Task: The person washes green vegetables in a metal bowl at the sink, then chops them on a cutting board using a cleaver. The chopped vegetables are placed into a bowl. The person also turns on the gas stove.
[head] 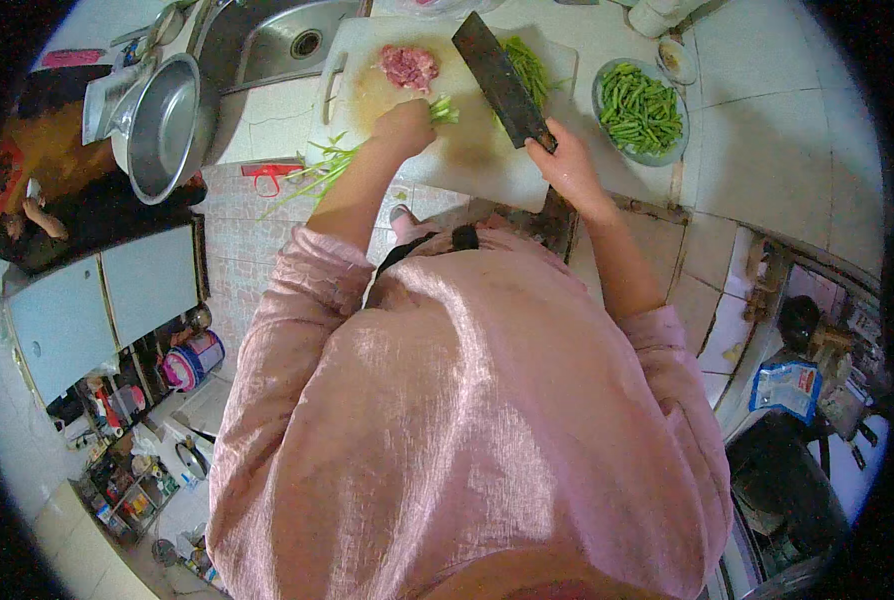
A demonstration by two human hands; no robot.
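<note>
On a white cutting board (454, 169), my left hand (406, 127) grips a bunch of green stalks (444, 110), whose leafy ends trail past my wrist over the board's near left edge. My right hand (559, 161) holds a cleaver (496, 79) by its handle, the broad dark blade slanting up and left over the board. Cut green pieces (526, 67) lie in a heap just right of the blade, partly hidden by it. A lump of raw meat (408, 67) rests at the board's far left part, beyond my left hand.
A plate of cut green beans (642, 112) stands right of the board, with a small dish (676, 61) behind it. At left are a steel sink (267, 45) and a large metal basin (166, 127). Another person (34, 232) is at the far left. A red-handled item (267, 171) lies by the counter edge.
</note>
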